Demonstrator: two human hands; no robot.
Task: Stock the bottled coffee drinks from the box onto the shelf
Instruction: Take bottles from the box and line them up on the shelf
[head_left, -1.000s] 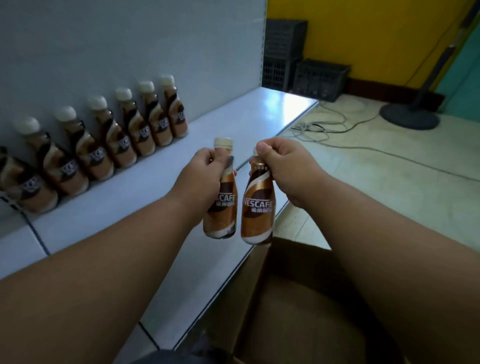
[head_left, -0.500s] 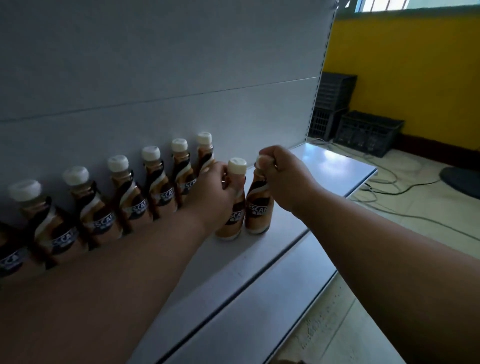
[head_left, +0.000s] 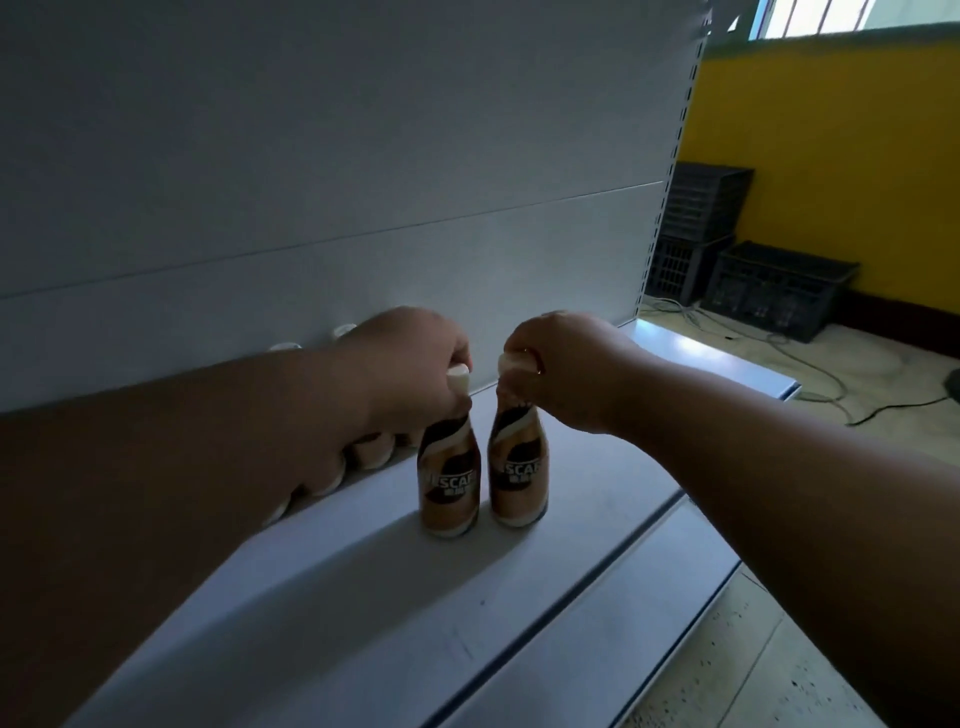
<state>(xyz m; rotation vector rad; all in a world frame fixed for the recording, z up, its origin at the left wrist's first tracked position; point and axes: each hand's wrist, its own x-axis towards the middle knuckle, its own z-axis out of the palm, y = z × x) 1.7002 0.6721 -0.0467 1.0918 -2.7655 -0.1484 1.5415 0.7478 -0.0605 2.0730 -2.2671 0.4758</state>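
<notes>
Two brown coffee bottles with white caps stand side by side on the white shelf (head_left: 571, 582). My left hand (head_left: 410, 364) grips the neck of the left bottle (head_left: 449, 483). My right hand (head_left: 566, 364) pinches the cap of the right bottle (head_left: 518, 473). Both bottles are upright with their bases on the shelf surface. Behind my left forearm a row of earlier bottles (head_left: 369, 452) lines the back panel, mostly hidden; only a few caps and bases show. The box is out of view.
The shelf's grey back panel (head_left: 363, 208) rises just behind the bottles. Black plastic crates (head_left: 769, 286) stand against the yellow wall at the far right, with cables (head_left: 810, 364) lying on the floor. The shelf's front edge (head_left: 623, 597) runs diagonally at lower right.
Both hands carried the bottles from above the box to the shelf and set them down. My view has shifted forward, and my left arm now covers most of the earlier row.
</notes>
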